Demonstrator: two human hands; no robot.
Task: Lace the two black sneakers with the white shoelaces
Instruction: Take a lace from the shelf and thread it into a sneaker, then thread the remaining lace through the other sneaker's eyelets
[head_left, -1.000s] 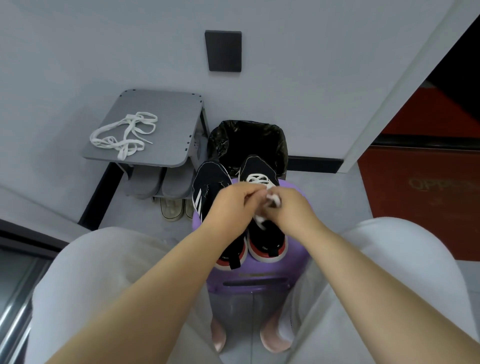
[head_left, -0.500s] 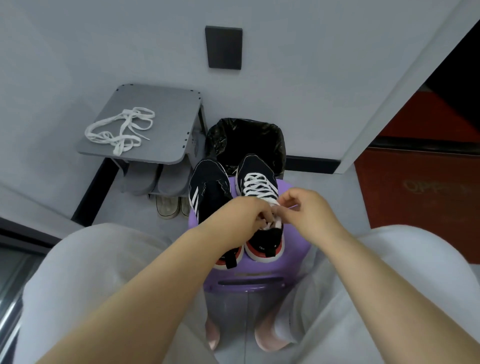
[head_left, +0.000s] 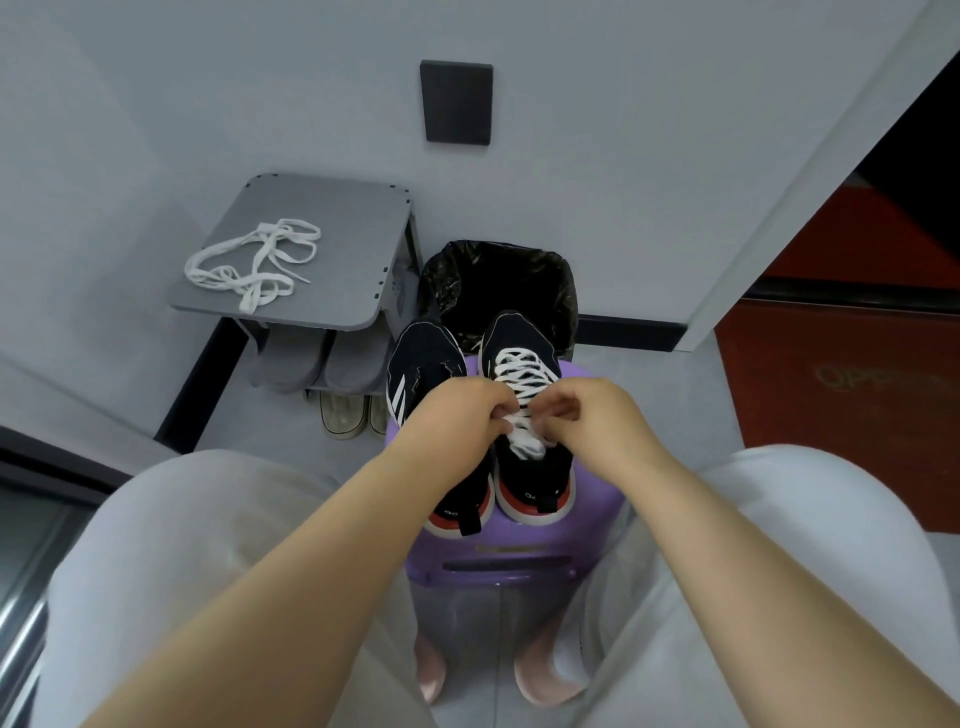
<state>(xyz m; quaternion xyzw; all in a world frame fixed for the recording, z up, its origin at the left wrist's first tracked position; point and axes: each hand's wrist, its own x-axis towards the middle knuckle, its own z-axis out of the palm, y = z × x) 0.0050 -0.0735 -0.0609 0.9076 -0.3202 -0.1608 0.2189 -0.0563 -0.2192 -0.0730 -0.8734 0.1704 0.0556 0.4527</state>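
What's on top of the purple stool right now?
Two black sneakers: the right sneaker carrying the white lace, the left sneaker showing none. The left hand and right hand pinch it, covering the upper eyelets.

A: hand state?
B: both forearms stretched forward, converging. left hand (head_left: 457, 415) knuckles up, fingers curled, pinching the white lace (head_left: 525, 439). right hand (head_left: 589, 415) just beside it, fingers curled on the same lace.
A: contact?
B: fingertips nearly meet.

Ahead of you a pale grey wall (head_left: 260, 78) carries a dark rectangular plate (head_left: 456, 101). Below it stands a grey shoe rack (head_left: 353, 244) holding grey slippers (head_left: 317, 358), a black-lined bin (head_left: 498, 275) just beside it. To your right is a red panel (head_left: 841, 395); the floor (head_left: 665, 374) is grey.
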